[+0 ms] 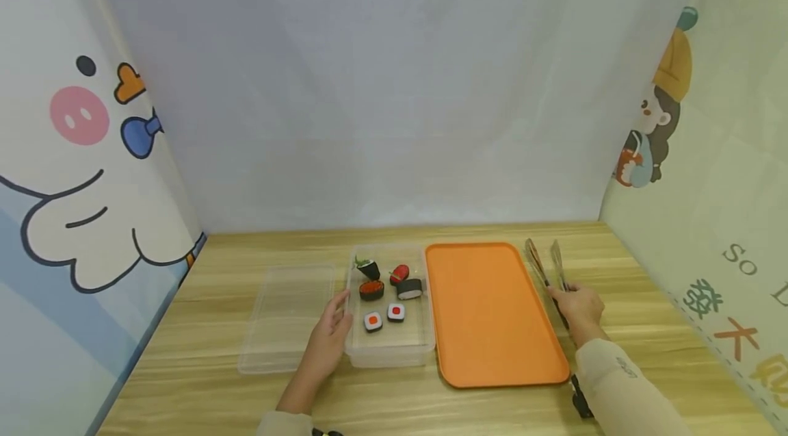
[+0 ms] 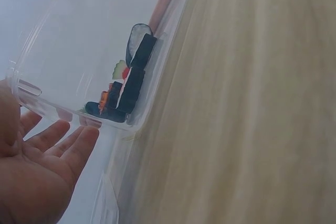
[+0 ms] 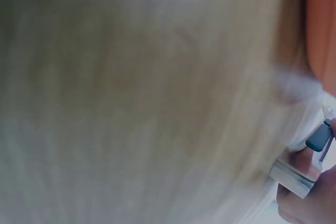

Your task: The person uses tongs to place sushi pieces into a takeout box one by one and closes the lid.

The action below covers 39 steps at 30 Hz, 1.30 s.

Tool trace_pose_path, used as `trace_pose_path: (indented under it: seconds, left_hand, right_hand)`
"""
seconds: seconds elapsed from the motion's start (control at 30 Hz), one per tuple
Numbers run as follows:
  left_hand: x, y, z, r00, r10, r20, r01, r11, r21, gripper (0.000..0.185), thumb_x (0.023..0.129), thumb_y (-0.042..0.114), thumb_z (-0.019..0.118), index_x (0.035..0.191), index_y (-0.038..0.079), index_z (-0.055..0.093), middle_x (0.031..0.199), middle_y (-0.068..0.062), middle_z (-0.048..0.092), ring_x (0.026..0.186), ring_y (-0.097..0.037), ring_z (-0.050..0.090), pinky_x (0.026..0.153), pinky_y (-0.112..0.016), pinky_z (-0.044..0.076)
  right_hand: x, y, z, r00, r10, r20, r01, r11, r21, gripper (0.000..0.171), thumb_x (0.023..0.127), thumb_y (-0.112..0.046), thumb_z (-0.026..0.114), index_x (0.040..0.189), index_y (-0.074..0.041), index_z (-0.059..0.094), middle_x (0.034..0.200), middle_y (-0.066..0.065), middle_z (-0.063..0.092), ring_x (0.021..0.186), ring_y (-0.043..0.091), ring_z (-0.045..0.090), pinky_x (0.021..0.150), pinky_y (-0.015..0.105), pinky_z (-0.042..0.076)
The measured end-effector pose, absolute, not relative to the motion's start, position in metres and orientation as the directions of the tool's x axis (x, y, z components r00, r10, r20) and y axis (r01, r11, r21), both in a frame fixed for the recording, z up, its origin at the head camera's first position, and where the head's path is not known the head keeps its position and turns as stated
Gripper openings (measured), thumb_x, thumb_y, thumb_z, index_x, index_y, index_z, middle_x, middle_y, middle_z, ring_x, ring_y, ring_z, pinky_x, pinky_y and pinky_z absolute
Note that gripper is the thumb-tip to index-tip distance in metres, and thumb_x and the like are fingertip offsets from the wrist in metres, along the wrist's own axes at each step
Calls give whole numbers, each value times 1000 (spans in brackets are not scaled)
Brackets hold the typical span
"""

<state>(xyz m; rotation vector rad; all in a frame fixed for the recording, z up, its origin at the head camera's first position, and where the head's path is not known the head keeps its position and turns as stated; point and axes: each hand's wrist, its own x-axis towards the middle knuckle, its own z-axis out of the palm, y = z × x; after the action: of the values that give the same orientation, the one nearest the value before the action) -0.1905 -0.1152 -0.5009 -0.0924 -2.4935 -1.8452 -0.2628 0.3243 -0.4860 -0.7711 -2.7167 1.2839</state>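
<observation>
My left hand point(image 1: 327, 335) rests against the left wall of a clear plastic box point(image 1: 390, 358). In the left wrist view its fingers point(image 2: 79, 150) are fairly straight and touch the outside of the box. Inside the box lie toy sushi pieces: a hand roll point(image 1: 369, 269), a roe piece point(image 1: 372, 291), a red-topped piece point(image 1: 399, 274), a dark-wrapped roll point(image 1: 409, 289) and two white square rolls point(image 1: 373, 322). On the right, my right hand point(image 1: 579, 307) grips a pair of tongs point(image 1: 534, 259), whose arms are spread apart and point away from me. Part of the metal tongs point(image 3: 293, 178) shows in the right wrist view.
An orange tray point(image 1: 492, 313) lies between the box and the tongs. Left of the box, a clear lid point(image 1: 286, 319) is flat on the wooden table point(image 1: 203, 354). Curtains with cartoon prints point(image 1: 83, 114) stand behind and at both sides.
</observation>
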Motion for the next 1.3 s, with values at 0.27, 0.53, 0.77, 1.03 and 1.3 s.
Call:
trace_pose_path:
  seconds: [0.27, 0.53, 0.77, 1.03, 1.3]
  left_hand:
    - [-187, -115, -499, -998, 16, 57, 59, 299, 952, 47, 104, 13, 44, 150, 7, 34, 152, -22, 32, 131, -44, 40, 104, -57, 35]
    - [-189, -118, -494, -999, 30, 43, 50, 299, 953, 48, 104, 16, 48, 150, 9, 36, 150, -21, 36, 129, -40, 44, 104, -54, 36]
    - [-189, -137, -486, -1000, 7, 10, 12, 360, 933, 51, 104, 25, 47, 149, 6, 36, 147, -22, 40, 131, -38, 42, 106, -53, 34]
    - [-184, -172, -482, -999, -3, -33, -31, 436, 899, 52, 105, 24, 43, 151, 5, 29, 150, -27, 33, 135, -42, 34, 106, -56, 33]
    - [-185, -203, -478, -997, -67, -40, -70, 529, 846, 52, 105, 23, 41, 151, 4, 27, 149, -32, 29, 133, -48, 33, 104, -60, 33]
  right_hand:
    - [-261, 327, -484, -893, 408, -188, 412, 577, -705, 63, 95, -33, 59, 135, 13, 45, 131, 37, 44, 116, 53, 42, 93, 57, 44]
    - [-263, 327, -472, -918, 358, -170, 375, 643, -668, 70, 97, -34, 55, 142, 14, 33, 138, 40, 35, 121, 56, 37, 95, 61, 40]
    - [-262, 298, -449, -965, 260, -35, 198, 633, -749, 61, 98, -24, 56, 141, 14, 36, 137, 38, 39, 124, 54, 39, 98, 59, 41]
    - [-253, 230, -419, -993, 107, -46, 88, 420, -903, 60, 101, -27, 53, 148, 5, 32, 138, 27, 40, 127, 42, 40, 99, 53, 41]
    - [-237, 141, -406, -999, 43, -1, 14, 316, -949, 51, 99, -25, 57, 143, 0, 45, 126, 21, 57, 119, 37, 53, 96, 50, 46]
